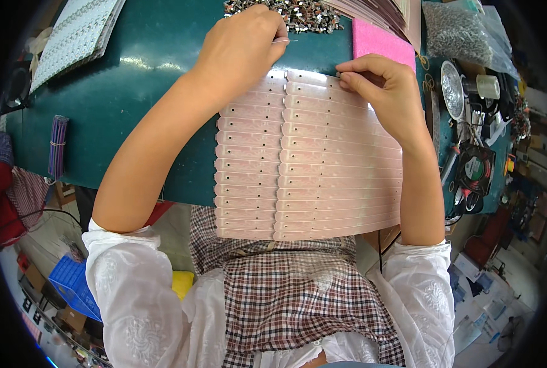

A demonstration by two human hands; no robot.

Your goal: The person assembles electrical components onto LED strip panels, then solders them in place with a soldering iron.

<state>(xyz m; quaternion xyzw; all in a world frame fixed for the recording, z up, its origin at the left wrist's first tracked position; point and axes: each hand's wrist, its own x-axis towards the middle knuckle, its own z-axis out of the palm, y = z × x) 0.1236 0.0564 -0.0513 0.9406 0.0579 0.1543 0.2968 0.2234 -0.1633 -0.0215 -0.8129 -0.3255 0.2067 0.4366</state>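
A pale pink panel [341, 159], divided into many long scalloped strips with small dark dots, lies in front of me and overhangs the table's near edge. At its far left edge my left hand [243, 46] is closed. A thin pale sliver sticks out by its fingers; its kind cannot be made out. Just beyond this hand lies a heap of small metal parts [313, 17]. My right hand [383, 89] is closed in a pinch at the panel's far edge. A tiny dark piece [339, 74] shows at its fingertips.
On the green table [144, 104] lie white sheets [77, 40], a bundle of purple wires [58, 147] and a pink foam block [380, 44]. To the right are a bag of small parts [460, 34], a foil dish [451, 91] and a small fan [474, 168].
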